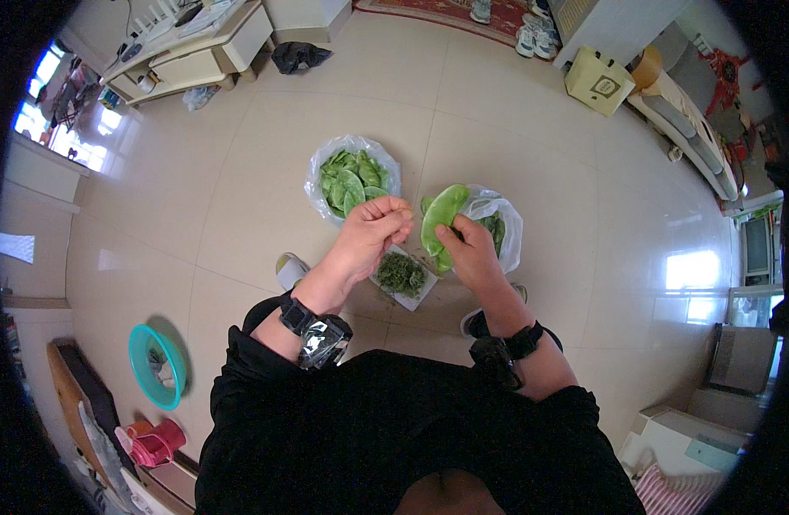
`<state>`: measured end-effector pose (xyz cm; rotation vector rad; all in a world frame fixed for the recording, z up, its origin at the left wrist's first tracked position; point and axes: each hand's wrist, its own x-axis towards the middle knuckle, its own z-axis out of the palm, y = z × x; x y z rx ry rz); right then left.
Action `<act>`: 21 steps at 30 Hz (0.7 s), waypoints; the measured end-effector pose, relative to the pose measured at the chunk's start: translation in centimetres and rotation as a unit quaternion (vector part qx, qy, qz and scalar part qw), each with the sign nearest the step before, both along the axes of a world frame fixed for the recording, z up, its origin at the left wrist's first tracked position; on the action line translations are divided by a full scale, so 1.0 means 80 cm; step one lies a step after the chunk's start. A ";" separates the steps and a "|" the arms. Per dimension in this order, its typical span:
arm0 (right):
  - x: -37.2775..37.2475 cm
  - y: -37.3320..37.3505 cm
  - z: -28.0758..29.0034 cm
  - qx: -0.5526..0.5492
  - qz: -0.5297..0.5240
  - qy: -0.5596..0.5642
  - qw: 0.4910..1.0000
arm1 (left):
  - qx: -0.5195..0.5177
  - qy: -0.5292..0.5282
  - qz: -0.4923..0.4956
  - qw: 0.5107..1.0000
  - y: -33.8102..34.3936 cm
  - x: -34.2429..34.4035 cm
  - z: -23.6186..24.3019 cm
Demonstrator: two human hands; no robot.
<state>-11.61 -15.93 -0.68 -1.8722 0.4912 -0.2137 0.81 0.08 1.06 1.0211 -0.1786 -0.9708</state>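
My right hand (473, 251) grips a broad flat green bean pod (444, 216), its thumb pressed on the pod's side; more green shows below the fingers. Just left of it, my left hand (373, 230) is closed in a pinch, apart from the pod. Whatever it may hold is too small to make out. Beyond the left hand, an open clear plastic bag (313, 184) holds several green pods (353, 176). Behind the right hand, a second plastic bag (510, 236) has dark green pods inside, partly hidden. Between my forearms, green trimmings (400, 274) lie heaped on a white sheet (418, 299).
My shoes (290, 269) stand either side of the sheet on the tiled floor (274, 154). A turquoise basin (157, 366) and a pink bucket (158, 443) are at the left. Farther off are a cabinet (210, 56), a black bag (300, 57) and a yellow bag (599, 81).
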 end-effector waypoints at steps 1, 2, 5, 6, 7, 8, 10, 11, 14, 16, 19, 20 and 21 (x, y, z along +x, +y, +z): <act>0.001 0.001 0.002 0.014 -0.009 0.008 1.000 | -0.006 -0.013 -0.006 1.000 0.000 0.000 0.000; 0.002 0.002 0.004 0.033 -0.015 0.006 0.999 | -0.017 -0.028 -0.012 0.999 0.000 0.000 0.000; 0.001 0.000 0.015 0.084 -0.037 0.013 0.996 | -0.023 -0.076 -0.025 0.997 0.001 0.001 -0.003; -0.001 -0.002 0.019 0.092 -0.043 0.011 0.995 | -0.018 -0.090 -0.027 0.995 0.001 0.001 -0.004; 0.000 -0.003 0.022 0.208 -0.066 -0.023 0.976 | -0.014 -0.105 -0.029 0.994 0.001 0.001 -0.005; 0.000 -0.003 0.024 0.313 -0.086 -0.064 0.943 | -0.009 -0.119 -0.031 0.992 0.001 0.001 -0.005; 0.001 -0.006 0.025 0.424 -0.102 -0.122 0.891 | 0.008 -0.155 -0.037 0.987 0.001 0.001 -0.005; 0.000 -0.010 0.025 0.435 -0.098 -0.138 0.884 | 0.015 -0.174 -0.039 0.984 0.001 0.001 -0.005; -0.002 -0.015 0.018 0.406 -0.080 -0.132 0.901 | 0.046 -0.209 -0.047 0.976 0.001 -0.001 -0.004; -0.002 -0.017 0.011 0.358 -0.069 -0.106 0.925 | 0.053 -0.212 -0.049 0.975 0.000 -0.002 -0.003; -0.001 -0.017 0.002 0.294 -0.058 -0.070 0.951 | 0.059 -0.219 -0.050 0.973 -0.001 -0.003 -0.003; -0.001 -0.018 0.001 0.285 -0.055 -0.064 0.955 | 0.058 -0.223 -0.051 0.972 -0.001 -0.003 -0.003; -0.001 -0.019 0.000 0.276 -0.057 -0.051 0.958 | 0.063 -0.223 -0.051 0.972 -0.002 -0.003 -0.003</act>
